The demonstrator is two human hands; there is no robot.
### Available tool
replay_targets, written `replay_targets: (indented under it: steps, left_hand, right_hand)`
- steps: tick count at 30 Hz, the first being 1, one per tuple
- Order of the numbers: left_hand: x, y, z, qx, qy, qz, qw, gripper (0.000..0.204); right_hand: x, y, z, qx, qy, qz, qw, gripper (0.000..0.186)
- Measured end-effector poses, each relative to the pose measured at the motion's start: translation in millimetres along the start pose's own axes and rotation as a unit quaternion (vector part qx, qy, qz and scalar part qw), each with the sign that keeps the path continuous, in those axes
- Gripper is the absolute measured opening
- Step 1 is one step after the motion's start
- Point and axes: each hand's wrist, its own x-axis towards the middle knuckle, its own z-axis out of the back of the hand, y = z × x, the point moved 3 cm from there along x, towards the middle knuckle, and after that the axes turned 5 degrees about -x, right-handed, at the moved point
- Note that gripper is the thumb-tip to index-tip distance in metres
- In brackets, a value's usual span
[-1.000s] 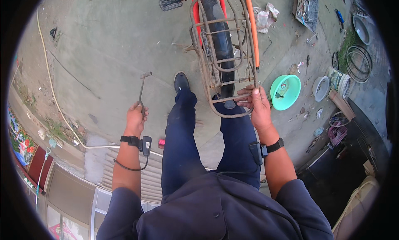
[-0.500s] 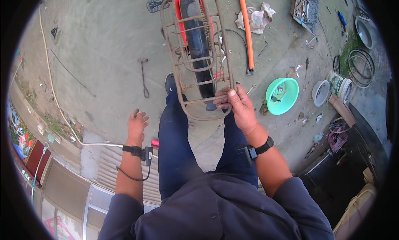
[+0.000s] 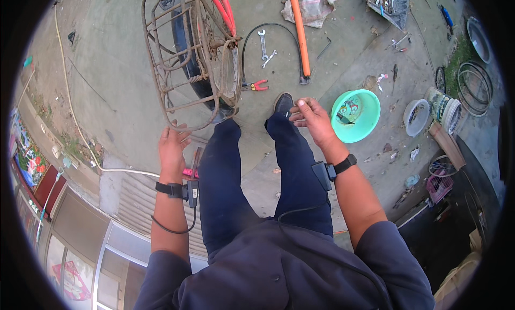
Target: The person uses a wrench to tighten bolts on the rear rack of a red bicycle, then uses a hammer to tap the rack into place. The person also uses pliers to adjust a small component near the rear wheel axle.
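Observation:
A bicycle's rusty rear rack [image 3: 161, 76] leans to the left in front of me, above the black rear mudguard [image 3: 185, 47] and the spoked wheel [image 3: 229, 68]. My left hand [image 3: 173, 149] is at the rack's near end, fingers apart and fingertips against or just under the bar; contact is hard to tell. Off to the right, my right hand [image 3: 314, 121] is empty, its fingers loosely bent and apart, between my shoe [image 3: 283, 103] and a green basin [image 3: 374, 117]. Red-handled pliers [image 3: 257, 86] lie beside the wheel. Two wrenches [image 3: 263, 46] lie just beyond them.
An orange-handled tool [image 3: 298, 31] lies near a crumpled sack [image 3: 316, 8]. Farther right are a tool tray [image 3: 389, 15], a grey basin [image 3: 416, 120], a bucket [image 3: 445, 114] and loose tyres [image 3: 475, 90]. A pale hose [image 3: 70, 101] runs along the left.
The bicycle's rear has swung left and tilted over. My right hand has let go of the rack and opened. My left hand has moved up to the rack's near end.

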Motion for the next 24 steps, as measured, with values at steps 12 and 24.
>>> replay_targets:
  steps: [12,24]
  left_hand:
    - [40.8,22.9,-0.2,0.01,0.029,0.025,0.999,0.052]
    - [91.6,59.7,-20.1,0.006,0.088,0.071,0.994,0.039]
  right_hand:
    - [56.1,-33.1,-13.0,-0.024,-0.057,-0.008,0.998,0.041]
    - [83.4,-56.7,-1.4,0.001,-0.129,-0.009,0.992,0.045]
